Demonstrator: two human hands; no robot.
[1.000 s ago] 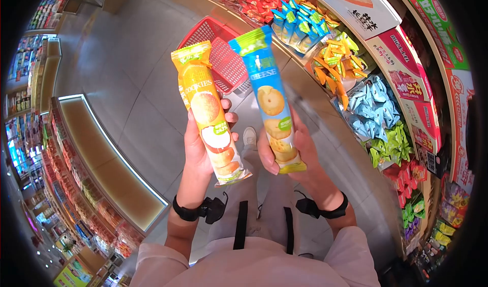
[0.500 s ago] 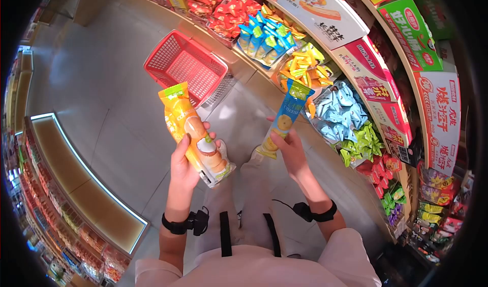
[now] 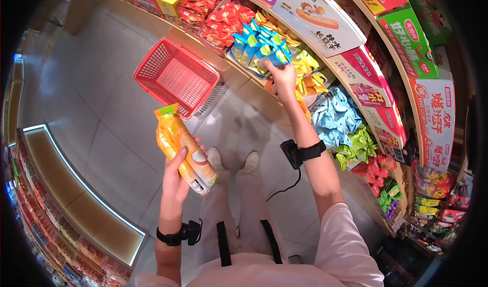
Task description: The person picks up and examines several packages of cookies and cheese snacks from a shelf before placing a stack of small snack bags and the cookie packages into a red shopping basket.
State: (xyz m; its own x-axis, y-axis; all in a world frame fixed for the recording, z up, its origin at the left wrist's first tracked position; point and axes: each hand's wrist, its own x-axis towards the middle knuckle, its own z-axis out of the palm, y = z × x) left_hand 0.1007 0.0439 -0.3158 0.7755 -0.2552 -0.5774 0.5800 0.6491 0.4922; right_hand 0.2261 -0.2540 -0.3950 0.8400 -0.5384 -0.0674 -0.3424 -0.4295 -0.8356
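My left hand (image 3: 176, 177) is closed around orange snack packs (image 3: 178, 139) with green top seals, apparently two side by side, printed with round pastries. They are held above the floor, below the basket in the view. My right hand (image 3: 282, 79) is stretched out to the shelf. Its fingers pinch the lower end of a blue snack pack (image 3: 279, 57), which lies at the right side of the pile of blue packs (image 3: 252, 42). Part of the grip is hidden behind the hand. Yellow packs (image 3: 306, 62) lie just right of it.
A red plastic basket (image 3: 178, 78) stands on the grey floor by the shelf. Along the shelf lie red packs (image 3: 227, 22), light blue packs (image 3: 335, 116) and green packs (image 3: 358, 147). Printed boxes (image 3: 320, 17) line the tier behind. A lit, low shelf edge (image 3: 86, 185) curves along the left.
My right hand has moved from in front of my body up to the blue pile, taking the blue pack with it. My left hand has shifted slightly down and left with the orange packs.
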